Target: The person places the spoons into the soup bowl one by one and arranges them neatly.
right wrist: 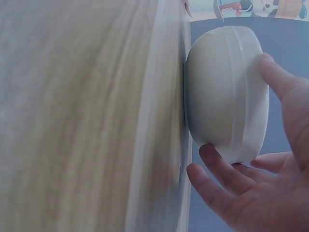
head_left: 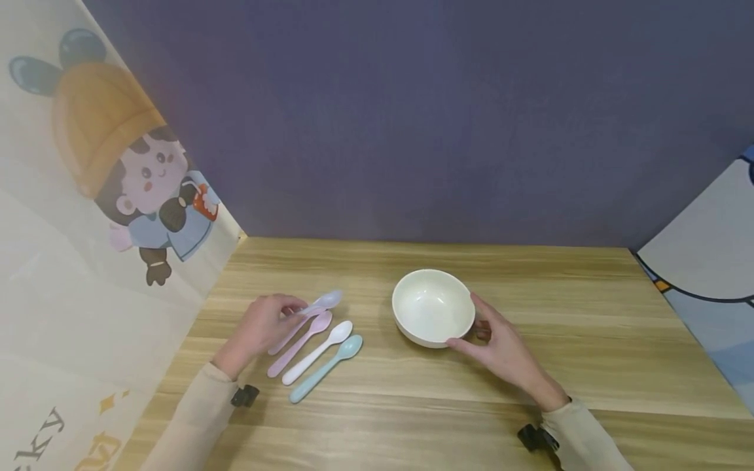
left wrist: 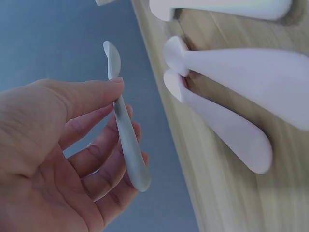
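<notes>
My left hand [head_left: 271, 324] pinches a pale lavender spoon [head_left: 332, 299] between thumb and fingers, above the far end of a row of spoons. In the left wrist view the held spoon [left wrist: 128, 140] has its handle end angled downward across the fingers. Beside that hand lie a pink spoon [head_left: 302, 343], a white spoon [head_left: 318, 353] and a teal spoon [head_left: 326, 368], with a lilac handle [head_left: 285, 339] partly under the hand. My right hand [head_left: 503, 343] holds a cream bowl [head_left: 432, 307] at its right side, thumb at the rim [right wrist: 263, 96] and fingertips against the outer wall.
The bowl stands upright on the wood-grain table [head_left: 412, 418], right of the spoons. A dark blue-grey panel [head_left: 436, 118] rises behind the table. A light wall with a cartoon child [head_left: 147, 170] borders the left side, and another printed wall [head_left: 707, 242] the right.
</notes>
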`<action>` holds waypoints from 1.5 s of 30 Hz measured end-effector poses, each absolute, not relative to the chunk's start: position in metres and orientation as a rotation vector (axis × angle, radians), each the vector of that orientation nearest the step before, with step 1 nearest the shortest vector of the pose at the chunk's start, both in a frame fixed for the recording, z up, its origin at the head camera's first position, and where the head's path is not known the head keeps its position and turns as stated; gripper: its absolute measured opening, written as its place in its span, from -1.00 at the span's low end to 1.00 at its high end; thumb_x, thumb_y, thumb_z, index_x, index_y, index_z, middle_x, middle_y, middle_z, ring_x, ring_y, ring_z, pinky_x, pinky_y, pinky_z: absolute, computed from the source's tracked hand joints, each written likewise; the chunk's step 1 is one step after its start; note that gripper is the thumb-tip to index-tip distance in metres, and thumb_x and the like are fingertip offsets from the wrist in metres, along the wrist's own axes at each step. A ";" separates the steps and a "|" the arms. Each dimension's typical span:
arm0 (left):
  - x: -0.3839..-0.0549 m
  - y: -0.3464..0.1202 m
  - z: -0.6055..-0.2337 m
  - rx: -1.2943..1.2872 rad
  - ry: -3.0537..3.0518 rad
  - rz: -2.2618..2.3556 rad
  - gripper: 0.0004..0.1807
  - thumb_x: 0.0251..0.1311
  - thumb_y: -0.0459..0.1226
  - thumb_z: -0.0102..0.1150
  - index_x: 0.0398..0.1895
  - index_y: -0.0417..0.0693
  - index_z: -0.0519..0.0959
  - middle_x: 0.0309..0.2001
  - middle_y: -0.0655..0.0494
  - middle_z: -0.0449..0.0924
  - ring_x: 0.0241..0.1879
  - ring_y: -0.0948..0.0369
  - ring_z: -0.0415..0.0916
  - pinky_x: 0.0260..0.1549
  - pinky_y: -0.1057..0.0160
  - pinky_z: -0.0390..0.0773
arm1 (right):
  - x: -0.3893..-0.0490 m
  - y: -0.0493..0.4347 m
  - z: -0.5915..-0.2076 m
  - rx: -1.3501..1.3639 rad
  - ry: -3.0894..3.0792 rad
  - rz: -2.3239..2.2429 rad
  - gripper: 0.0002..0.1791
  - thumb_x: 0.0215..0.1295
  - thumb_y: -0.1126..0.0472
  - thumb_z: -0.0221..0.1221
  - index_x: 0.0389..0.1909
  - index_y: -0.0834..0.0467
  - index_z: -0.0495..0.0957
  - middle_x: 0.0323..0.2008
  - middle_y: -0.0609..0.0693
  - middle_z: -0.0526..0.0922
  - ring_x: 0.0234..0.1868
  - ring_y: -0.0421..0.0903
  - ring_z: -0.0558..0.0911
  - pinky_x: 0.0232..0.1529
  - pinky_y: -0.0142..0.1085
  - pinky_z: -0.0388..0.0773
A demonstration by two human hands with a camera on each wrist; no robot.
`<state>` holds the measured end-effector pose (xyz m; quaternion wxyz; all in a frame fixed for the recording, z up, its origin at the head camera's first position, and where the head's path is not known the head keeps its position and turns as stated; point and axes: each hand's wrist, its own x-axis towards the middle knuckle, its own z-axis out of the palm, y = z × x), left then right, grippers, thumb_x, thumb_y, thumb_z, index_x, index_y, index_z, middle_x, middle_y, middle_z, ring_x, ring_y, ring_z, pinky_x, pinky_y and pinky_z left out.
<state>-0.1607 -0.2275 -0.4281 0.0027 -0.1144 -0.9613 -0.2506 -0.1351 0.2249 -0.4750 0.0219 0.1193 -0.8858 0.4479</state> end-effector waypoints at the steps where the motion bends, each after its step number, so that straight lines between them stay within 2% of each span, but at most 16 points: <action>1: -0.160 -0.226 -0.427 -0.363 -3.013 -0.781 -0.76 0.36 -0.25 0.37 0.03 -0.07 0.79 -0.16 0.02 0.82 -0.18 0.10 0.72 -0.14 -0.01 0.67 | -0.135 0.225 -0.475 0.373 -2.742 1.391 0.18 0.17 -0.01 0.59 0.64 0.33 0.13 0.53 0.45 0.33 0.15 0.28 0.75 0.11 -0.04 0.75; 13: -0.159 -0.211 -0.417 -0.415 -2.989 -0.754 -0.79 0.34 -0.23 0.39 -0.02 -0.03 0.81 -0.16 0.05 0.81 -0.21 0.14 0.69 -0.21 0.08 0.66 | -0.135 0.224 -0.475 0.368 -2.743 1.391 0.18 0.16 -0.02 0.59 0.63 0.35 0.14 0.52 0.46 0.33 0.14 0.26 0.76 0.11 -0.05 0.75; 31: -0.160 -0.188 -0.412 -0.565 -2.939 -0.789 -0.78 0.32 -0.28 0.41 -0.01 -0.06 0.81 -0.15 0.09 0.81 -0.21 0.21 0.70 -0.13 0.07 0.69 | -0.133 0.225 -0.474 0.376 -2.750 1.357 0.16 0.18 -0.02 0.58 0.64 0.34 0.15 0.52 0.45 0.33 0.14 0.27 0.76 0.09 -0.03 0.76; 45: -0.164 -0.174 -0.409 -0.629 -2.897 -0.778 -0.83 0.28 -0.29 0.42 -0.09 -0.06 0.83 -0.24 0.11 0.81 -0.28 0.25 0.69 -0.18 0.14 0.67 | -0.132 0.224 -0.473 0.358 -2.754 1.370 0.16 0.18 -0.03 0.58 0.64 0.30 0.16 0.53 0.43 0.34 0.15 0.27 0.75 0.10 -0.02 0.76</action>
